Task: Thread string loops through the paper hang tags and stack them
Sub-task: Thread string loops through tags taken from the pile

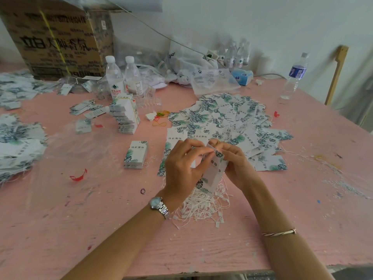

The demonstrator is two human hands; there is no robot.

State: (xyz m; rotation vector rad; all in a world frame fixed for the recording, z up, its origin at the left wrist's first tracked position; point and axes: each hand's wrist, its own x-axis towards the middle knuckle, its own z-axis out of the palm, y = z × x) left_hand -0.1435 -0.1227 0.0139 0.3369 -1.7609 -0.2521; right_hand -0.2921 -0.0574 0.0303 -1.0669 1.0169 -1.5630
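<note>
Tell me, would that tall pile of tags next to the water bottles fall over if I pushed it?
Probably yes. The tall pile already leans, its bundles stepped sideways, so a push would likely topple it. The tags look like thin card, so each bundle is probably light and would slide easily across the pink table.

Open passage along the worktop's [201, 249] near edge; strings [203, 207] and scattered tags [222, 116] mid-worktop, bottles [115, 77] and box [56, 37] crowding the far edge.

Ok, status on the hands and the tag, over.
Left hand and right hand pinch one hang tag at its top, above the string pile. Tag heap behind. Nothing blocking.
</note>
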